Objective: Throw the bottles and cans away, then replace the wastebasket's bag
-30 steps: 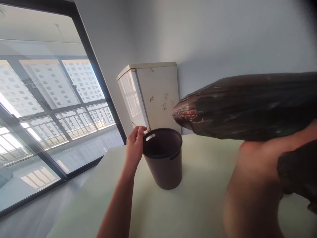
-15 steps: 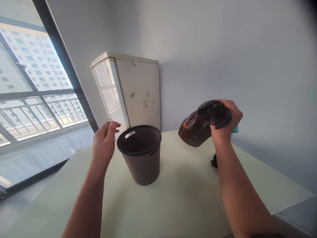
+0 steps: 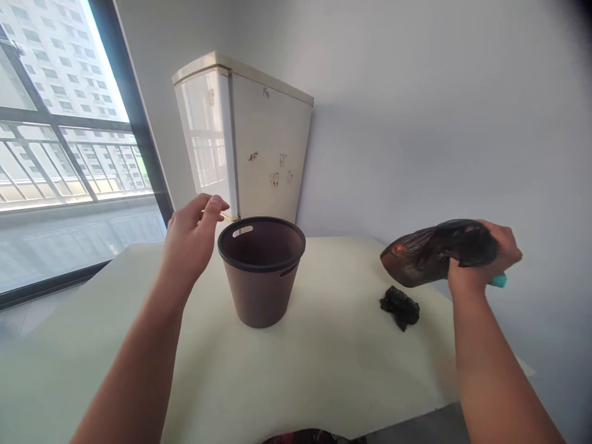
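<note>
A dark brown trash can [image 3: 261, 293] with a black rim and slotted handles stands upright on the pale table. My left hand [image 3: 192, 231] hovers just left of its rim, fingers loosely bent with nothing in them. Away to the right, my right hand [image 3: 499, 246] grips the gathered neck of a black garbage bag [image 3: 419, 256], which is held tilted above the table. Something reddish shows through the bag's thin plastic. A teal item [image 3: 498, 281] pokes out beside my right hand; what it belongs to is hidden. Below the bag lies a crumpled black plastic bag [image 3: 400, 307].
The pale table [image 3: 324, 364] runs across the foreground, its right edge near my right forearm. Behind it stands an old white refrigerator [image 3: 272, 135] with worn patches. A large framed window [image 3: 60, 154] is on the left, and a plain wall [image 3: 416, 123] on the right.
My right hand has moved right and slightly lower with the garbage bag, uncovering the crumpled bag on the table. My left hand stays beside the trash can. The camera view has tilted.
</note>
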`<state>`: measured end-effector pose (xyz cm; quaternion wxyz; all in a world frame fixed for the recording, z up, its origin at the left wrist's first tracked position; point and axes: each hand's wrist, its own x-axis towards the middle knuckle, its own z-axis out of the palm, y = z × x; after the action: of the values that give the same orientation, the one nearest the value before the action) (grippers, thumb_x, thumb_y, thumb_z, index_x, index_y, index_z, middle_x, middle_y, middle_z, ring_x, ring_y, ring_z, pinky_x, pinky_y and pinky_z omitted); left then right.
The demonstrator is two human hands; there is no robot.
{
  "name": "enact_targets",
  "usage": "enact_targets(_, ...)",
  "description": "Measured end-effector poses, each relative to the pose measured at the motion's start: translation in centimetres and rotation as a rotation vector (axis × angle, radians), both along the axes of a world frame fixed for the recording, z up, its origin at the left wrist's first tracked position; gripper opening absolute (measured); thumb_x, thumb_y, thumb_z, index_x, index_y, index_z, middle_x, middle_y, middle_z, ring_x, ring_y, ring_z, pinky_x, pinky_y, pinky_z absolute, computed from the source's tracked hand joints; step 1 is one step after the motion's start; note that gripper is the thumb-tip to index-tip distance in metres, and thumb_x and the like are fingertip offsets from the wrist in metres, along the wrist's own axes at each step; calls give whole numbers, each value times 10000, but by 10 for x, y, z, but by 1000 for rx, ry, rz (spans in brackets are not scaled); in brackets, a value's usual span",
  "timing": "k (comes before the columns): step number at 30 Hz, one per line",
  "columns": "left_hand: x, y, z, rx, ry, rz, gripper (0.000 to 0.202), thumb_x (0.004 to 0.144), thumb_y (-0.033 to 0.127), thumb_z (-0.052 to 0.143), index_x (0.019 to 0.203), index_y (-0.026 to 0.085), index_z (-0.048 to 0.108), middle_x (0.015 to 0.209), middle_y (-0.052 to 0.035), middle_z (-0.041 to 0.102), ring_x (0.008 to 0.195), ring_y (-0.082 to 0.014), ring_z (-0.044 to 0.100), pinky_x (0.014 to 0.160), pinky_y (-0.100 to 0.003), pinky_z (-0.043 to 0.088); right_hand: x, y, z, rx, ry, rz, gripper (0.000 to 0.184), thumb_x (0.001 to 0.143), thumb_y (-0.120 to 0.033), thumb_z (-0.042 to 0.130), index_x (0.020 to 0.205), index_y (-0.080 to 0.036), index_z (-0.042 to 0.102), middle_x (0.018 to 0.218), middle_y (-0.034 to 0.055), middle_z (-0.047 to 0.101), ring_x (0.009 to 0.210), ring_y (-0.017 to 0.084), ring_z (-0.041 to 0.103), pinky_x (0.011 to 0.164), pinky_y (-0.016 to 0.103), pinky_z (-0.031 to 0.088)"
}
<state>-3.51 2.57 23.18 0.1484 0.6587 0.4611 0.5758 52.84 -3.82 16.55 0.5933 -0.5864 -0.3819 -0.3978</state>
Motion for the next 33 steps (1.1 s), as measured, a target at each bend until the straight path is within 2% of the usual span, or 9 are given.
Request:
enact_targets(3,0,0,0,0,0,-1,448,1026,570,453,920,233,728,1027,-55,765,937,-237,715,817,-356,584,9,-4,-3,-176,-227,65,202,827,-369,556,830,-225,698,760,99,588,776,292,540,778,489,403)
enact_targets(6,0,1,0,0,12,-1,437,1033,553,453,915,237,731,1021,-52,763,930,-234,716,810,-356,581,-10,-8,-18,-456,-349,249,171,851,-353,612,867,-250,748,790,83,652,794,273,582,775,419,438)
enact_targets(9,0,1,0,-9,26,3,429,1037,545,454,913,240,731,986,-51,758,918,-234,714,791,-346,572,-44,-12,-43,-716,-478,349,188,874,-212,611,988,-235,758,905,90,686,869,263,601,809,375,447)
enact_targets(12,1,-1,2,-26,40,5,412,1033,525,462,906,241,732,940,-53,752,913,-238,711,768,-334,559,-74,-17,-70,-948,-674,342,334,882,-38,482,1048,-196,726,966,106,685,883,253,589,818,363,432)
enact_targets(15,2,-4,3,-41,43,10,383,1022,495,472,899,244,734,921,-52,751,897,-240,706,749,-332,548,-88,-22,-90,-1063,-786,298,424,774,48,466,1032,-189,706,968,90,685,886,245,595,794,352,413)
enact_targets(19,4,-6,4,-55,43,10,377,1012,504,484,899,248,736,921,-52,751,879,-245,701,734,-338,542,-92,-34,-104,-1125,-757,320,520,707,86,444,1076,-184,692,990,73,696,898,230,629,772,336,413)
enact_targets(23,4,-5,3,-60,46,8,370,1013,501,489,901,250,737,912,-53,748,862,-243,697,729,-334,548,-97,-45,-111,-1158,-681,395,614,670,94,442,1148,-209,680,1122,87,711,947,228,666,782,331,450)
enact_targets(26,4,-3,2,-56,52,-2,369,1015,504,493,899,253,737,930,-52,749,885,-243,703,741,-330,553,-102,-52,-111,-1230,-617,430,591,733,75,438,1176,-225,689,1105,89,710,951,237,677,777,348,494)
enact_targets(33,5,-5,2,-71,49,9,343,999,491,515,906,250,740,924,-50,751,889,-248,707,770,-344,563,-107,-69,-81,-1373,-436,653,521,986,-174,456,1458,-359,575,1246,59,695,1129,250,663,964,425,554)
